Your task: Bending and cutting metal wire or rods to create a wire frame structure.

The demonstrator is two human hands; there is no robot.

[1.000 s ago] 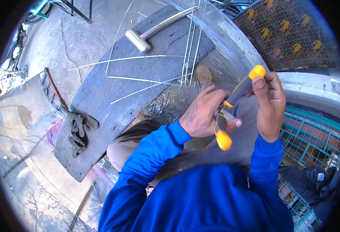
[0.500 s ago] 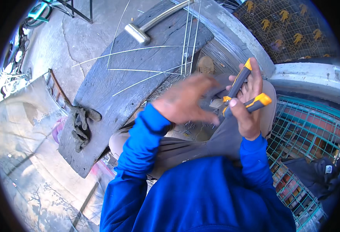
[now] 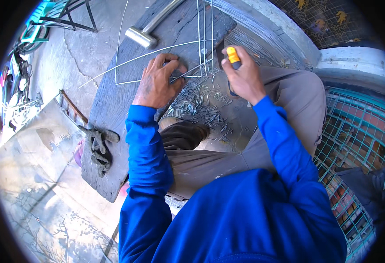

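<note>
My left hand [image 3: 155,83] rests on the dark wooden plank [image 3: 133,50], its fingers closed round a thin metal rod [image 3: 195,69] that points up to the right. More thin rods [image 3: 157,52] lie across the plank nearby, some bent at a corner. Past the plank's right edge, my right hand [image 3: 246,78] grips the yellow-and-black handles of pliers [image 3: 233,56]. The jaws of the pliers are hidden below that hand. Beneath and between both hands, many short cut metal pieces [image 3: 196,103] are scattered on the ground.
A metal hammer [image 3: 142,38] lies at the plank's far end, and a dirty work glove [image 3: 99,151] at its near left. Long wires [image 3: 262,37] run along the concrete ledge [image 3: 350,59]. A green wire-mesh crate [image 3: 348,127] stands to the right.
My left hand has moved left onto the plank and taken hold of a rod. My right hand has turned over and moved left and away from me with the pliers.
</note>
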